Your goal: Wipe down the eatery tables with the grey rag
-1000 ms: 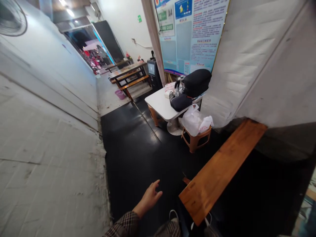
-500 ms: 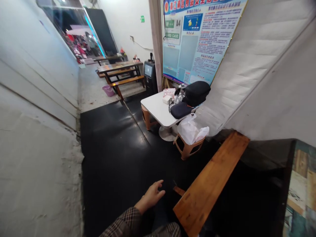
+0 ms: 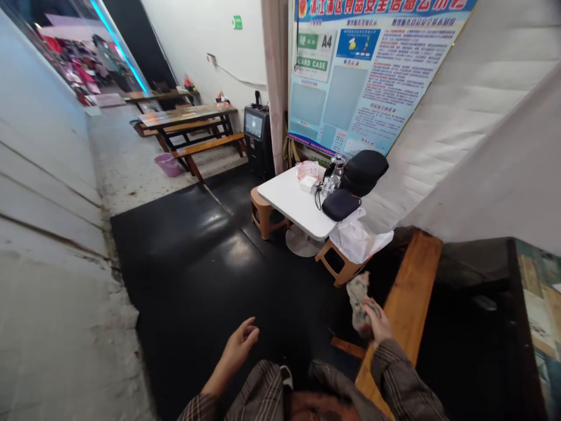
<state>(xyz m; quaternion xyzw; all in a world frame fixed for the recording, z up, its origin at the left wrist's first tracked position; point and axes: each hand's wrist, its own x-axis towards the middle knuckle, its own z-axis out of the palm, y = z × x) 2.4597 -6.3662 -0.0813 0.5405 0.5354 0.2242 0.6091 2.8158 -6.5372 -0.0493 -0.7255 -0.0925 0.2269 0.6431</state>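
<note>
My right hand [image 3: 377,321] is closed on a pale, dark-spotted cloth [image 3: 359,301], which hangs limp beside the wooden bench [image 3: 414,278]. My left hand [image 3: 239,346] hangs over the black floor mat [image 3: 193,304] at the lower middle, its fingers apart and slightly curled, holding nothing. Ahead of both hands stands a small white table [image 3: 293,202] with dark cases [image 3: 342,204], a glass kettle and a small white box on it. A white plastic bag [image 3: 357,237] rests on a tan stool [image 3: 333,263] between the table and the bench.
Another tan stool [image 3: 262,213] is at the table's left. Farther back are a black speaker [image 3: 258,140], a long table with benches [image 3: 210,144] and a pink basin [image 3: 168,165]. White walls flank both sides; a patterned surface [image 3: 539,316] lies at the far right.
My right hand has come into view with the cloth in it. My left hand has shifted left in the picture. The view has turned, and the white table appears slightly closer.
</note>
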